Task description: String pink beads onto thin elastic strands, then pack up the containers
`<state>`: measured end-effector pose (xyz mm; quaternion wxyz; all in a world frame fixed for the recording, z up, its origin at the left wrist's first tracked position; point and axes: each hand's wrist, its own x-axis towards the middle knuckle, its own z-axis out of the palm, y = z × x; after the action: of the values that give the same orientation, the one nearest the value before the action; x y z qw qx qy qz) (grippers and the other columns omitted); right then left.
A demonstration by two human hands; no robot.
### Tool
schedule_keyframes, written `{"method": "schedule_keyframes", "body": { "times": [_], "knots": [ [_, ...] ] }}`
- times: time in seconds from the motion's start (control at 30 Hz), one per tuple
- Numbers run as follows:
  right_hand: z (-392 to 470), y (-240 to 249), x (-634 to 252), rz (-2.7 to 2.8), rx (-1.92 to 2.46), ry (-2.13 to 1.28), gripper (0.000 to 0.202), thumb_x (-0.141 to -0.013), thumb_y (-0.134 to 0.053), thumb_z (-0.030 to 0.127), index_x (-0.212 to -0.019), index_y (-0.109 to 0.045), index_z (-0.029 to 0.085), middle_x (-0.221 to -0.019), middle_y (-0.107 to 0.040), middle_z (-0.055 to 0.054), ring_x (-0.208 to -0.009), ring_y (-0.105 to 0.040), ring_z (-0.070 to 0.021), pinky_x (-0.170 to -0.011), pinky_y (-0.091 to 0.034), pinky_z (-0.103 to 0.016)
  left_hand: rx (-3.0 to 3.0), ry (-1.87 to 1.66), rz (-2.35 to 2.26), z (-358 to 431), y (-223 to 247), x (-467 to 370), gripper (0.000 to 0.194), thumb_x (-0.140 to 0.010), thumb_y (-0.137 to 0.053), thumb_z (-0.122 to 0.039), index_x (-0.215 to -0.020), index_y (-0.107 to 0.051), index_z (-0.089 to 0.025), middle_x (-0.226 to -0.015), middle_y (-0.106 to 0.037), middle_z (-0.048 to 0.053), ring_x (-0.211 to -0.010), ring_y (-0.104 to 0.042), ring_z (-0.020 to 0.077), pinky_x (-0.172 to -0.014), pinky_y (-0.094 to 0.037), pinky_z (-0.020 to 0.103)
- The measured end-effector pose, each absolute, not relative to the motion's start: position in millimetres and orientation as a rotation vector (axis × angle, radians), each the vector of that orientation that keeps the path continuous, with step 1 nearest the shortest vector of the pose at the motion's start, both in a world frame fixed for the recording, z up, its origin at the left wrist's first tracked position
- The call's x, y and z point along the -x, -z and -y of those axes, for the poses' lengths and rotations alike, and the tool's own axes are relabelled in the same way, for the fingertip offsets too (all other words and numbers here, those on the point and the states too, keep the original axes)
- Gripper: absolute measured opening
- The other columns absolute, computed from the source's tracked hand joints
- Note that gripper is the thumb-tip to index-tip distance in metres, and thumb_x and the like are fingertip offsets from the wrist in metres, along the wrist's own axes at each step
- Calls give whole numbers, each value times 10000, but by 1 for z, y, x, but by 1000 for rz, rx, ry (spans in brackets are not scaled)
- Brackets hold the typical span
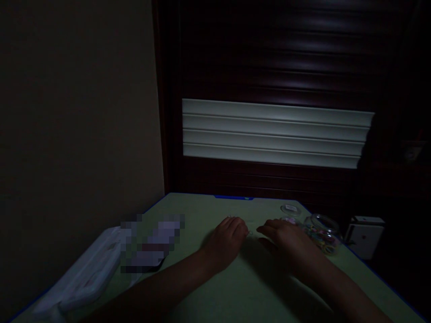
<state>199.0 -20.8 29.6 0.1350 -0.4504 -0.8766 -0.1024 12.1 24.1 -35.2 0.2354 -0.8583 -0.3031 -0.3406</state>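
Tiny pale object [249,233], too dim to identify, sits on pale green table [235,287] between both hands. Left hand [226,237] curled, fingertips at it; right hand [286,240] flat, fingers pointing toward it, apparently steadying. Clear jar of coloured bits [321,233] lies beside right hand.

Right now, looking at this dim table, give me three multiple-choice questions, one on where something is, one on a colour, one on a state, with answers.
1. Where does the clear jar of coloured bits lie?
A. beside the right hand
B. by the left hand
C. on the floor

2. What colour is the table top?
A. red
B. pale green
C. black

3. How do the hands rest?
A. raised in the air
B. clasped together
C. both down on the table, fingertips close together

Answers: 1 A, the jar sits on its side just right of the right hand. 2 B, the surface looks pale green with a blue edge. 3 C, both hands lie low on the top, a small gap between them.
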Motion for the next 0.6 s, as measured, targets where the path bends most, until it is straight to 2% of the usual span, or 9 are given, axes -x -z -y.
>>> {"method": "schedule_keyframes", "body": {
  "times": [0.6],
  "knots": [
    [18, -23, -189, 2532, 1251, 310, 184, -871, -456, 198, -854, -639, 206, -817, -640, -27, -766, -581, -155, -690, -379, -259, 2402, 1062, 702, -28, 39, -11, 149, -893, -306, -121, -848, -440, -169, -782, -523, 27, -714, -479, 155, -717, -444, 325]
  ]
}}
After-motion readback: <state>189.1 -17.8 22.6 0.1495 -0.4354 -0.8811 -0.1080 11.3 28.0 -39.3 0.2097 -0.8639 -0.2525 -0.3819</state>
